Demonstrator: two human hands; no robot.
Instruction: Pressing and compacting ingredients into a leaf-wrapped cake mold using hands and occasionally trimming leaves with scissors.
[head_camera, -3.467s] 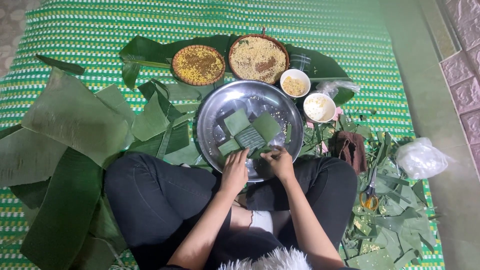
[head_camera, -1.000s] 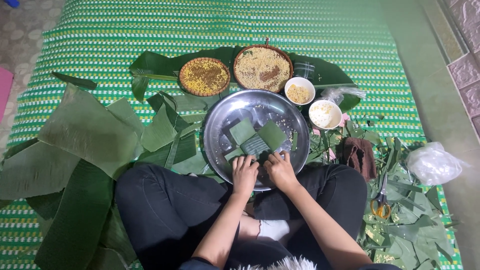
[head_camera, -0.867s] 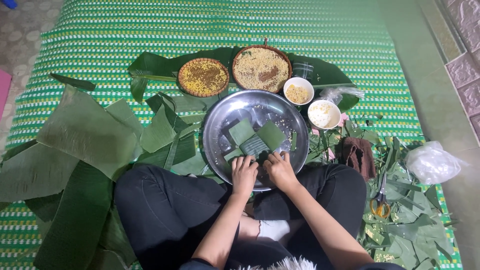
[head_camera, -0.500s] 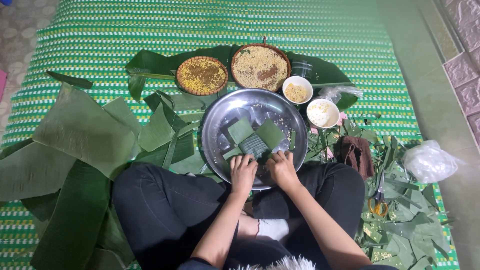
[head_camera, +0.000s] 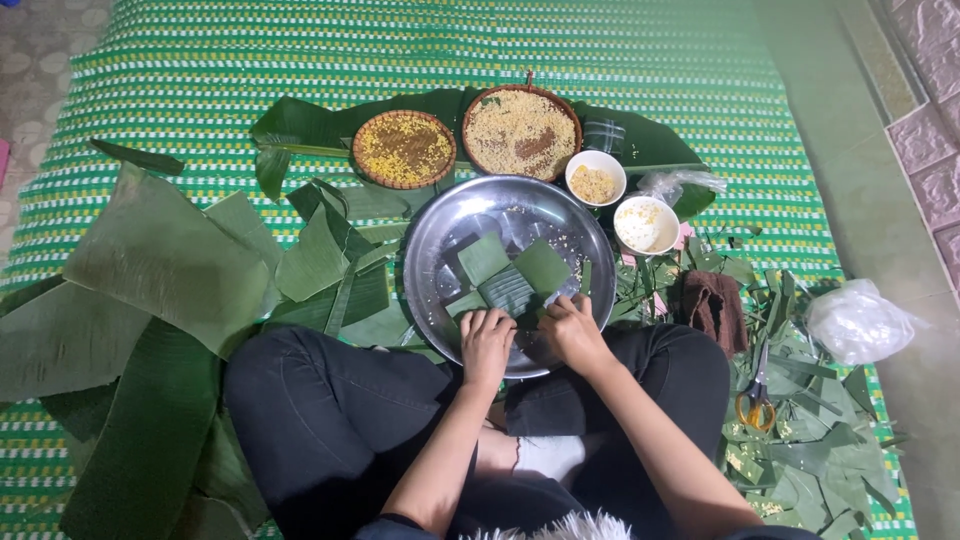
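A person sits cross-legged on a green woven mat (head_camera: 420, 50), both hands at work over a round metal tray (head_camera: 440, 250). At far left, large banana leaves (head_camera: 160, 260) lie spread across the mat, with smaller cut pieces just beside the tray. The left hand (head_camera: 486, 345) rests palm down on the near edge of a folded leaf parcel (head_camera: 508, 285), fingers curled onto it; the right hand (head_camera: 572, 330) presses on the same parcel from the other side, fingers bent against the leaf. The parcel lies in the tray's near half, touching both hands and reaching away from them toward the tray's middle. Beyond the tray stand two shallow woven baskets, one of yellow beans (head_camera: 403, 148) and one of pale grain (head_camera: 520, 130), with two small white bowls (head_camera: 595, 180) to their right. Farther right lie a brown cloth (head_camera: 712, 305), orange-handled scissors (head_camera: 757, 395) among leaf scraps, and a clear plastic bag (head_camera: 858, 322).
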